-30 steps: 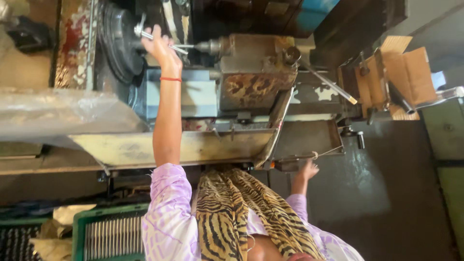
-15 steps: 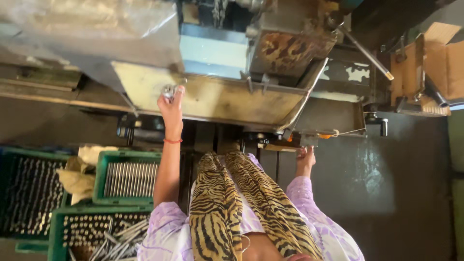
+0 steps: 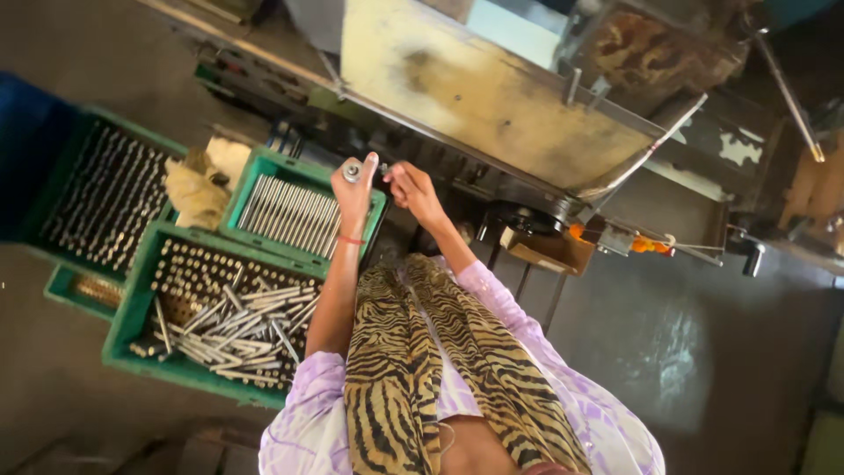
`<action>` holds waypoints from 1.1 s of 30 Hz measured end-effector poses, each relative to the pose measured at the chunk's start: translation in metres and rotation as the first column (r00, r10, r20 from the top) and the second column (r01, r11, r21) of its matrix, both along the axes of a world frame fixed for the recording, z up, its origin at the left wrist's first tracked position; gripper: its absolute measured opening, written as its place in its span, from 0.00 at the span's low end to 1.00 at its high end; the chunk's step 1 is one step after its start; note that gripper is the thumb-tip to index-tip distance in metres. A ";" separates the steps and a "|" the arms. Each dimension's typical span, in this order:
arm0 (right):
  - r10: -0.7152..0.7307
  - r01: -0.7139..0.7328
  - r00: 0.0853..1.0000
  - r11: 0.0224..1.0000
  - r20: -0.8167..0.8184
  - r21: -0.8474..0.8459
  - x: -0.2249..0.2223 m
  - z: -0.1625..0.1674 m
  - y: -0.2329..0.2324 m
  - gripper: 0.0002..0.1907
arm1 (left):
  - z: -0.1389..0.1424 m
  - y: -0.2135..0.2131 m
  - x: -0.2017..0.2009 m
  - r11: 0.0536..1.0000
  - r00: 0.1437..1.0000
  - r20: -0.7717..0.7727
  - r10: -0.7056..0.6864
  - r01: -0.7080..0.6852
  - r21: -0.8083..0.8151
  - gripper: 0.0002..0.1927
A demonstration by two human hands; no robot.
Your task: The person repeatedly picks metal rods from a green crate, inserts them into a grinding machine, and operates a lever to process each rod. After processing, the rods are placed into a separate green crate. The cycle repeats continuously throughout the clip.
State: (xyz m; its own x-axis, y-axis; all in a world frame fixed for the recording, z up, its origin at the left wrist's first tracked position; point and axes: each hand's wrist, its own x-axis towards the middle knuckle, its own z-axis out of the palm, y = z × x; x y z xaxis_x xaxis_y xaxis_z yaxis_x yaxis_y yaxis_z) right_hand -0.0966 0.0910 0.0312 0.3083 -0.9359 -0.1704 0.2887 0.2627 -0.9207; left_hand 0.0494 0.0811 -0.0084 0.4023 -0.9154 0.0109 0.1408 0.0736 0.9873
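Observation:
My left hand [image 3: 353, 189], with a red thread at the wrist, is closed on a short metal rod [image 3: 352, 171] whose round end faces up. It hovers over the edge of a green crate [image 3: 264, 160] that holds neatly laid metal rods [image 3: 286, 214]. My right hand [image 3: 410, 186] is right beside it with bent fingers that reach toward the rod. Whether they grip anything is unclear. A tiger-striped scarf [image 3: 413, 352] hangs down my front.
A second green crate [image 3: 132, 308] with loose and upright rods sits at the near left, and a third [image 3: 61, 149] lies farther left with rags [image 3: 198, 189] between them. A machine with a yellowish metal tray [image 3: 492, 97] stands ahead, with levers [image 3: 787, 84] at the right.
My left hand came down from the machine to the crates, with a rod in it. My right hand moved left and met it. The view swung down and left.

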 end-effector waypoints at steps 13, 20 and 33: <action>0.087 -0.098 0.923 0.995 -0.375 -0.011 0.047 0.000 0.021 0.21 | 0.023 0.065 0.049 0.928 0.759 0.590 0.277 -0.051 -0.370 0.23; -0.021 0.017 0.996 0.999 -0.084 -0.038 0.080 0.013 0.044 0.16 | 0.008 0.060 0.046 0.937 0.948 0.027 0.318 -0.310 -0.161 0.23; -0.464 0.509 0.829 0.857 0.311 -0.081 0.076 0.011 0.046 0.10 | 0.012 0.099 0.046 0.987 0.806 0.578 -0.129 0.049 0.152 0.09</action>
